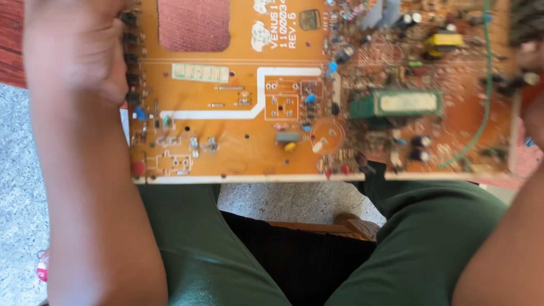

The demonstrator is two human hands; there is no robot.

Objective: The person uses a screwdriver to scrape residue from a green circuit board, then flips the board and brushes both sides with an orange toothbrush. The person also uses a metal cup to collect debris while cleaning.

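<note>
Item: orange printed circuit board (238, 136), component side up, held flat above the lap of a seated person in dark green trousers (198, 249); speckled stone floor (17, 187) below

Step in hand, as judged: the board is being held steady for inspection; any next move would call for a firm two-sided grip, keeping fingers off the small parts

Left hand (73, 51), at 10 o'clock: curled shut over the board's left edge, beside a row of dark components (130, 56)

Right hand (530, 85), at 3 o'clock: mostly out of frame, touching the right edge; whether closed or apart cannot be told

Noted on board: green-framed transformer (396, 105), green wire (485, 73), yellow coil (445, 42), rectangular cutout (194, 25) at 12 o'clock
</note>
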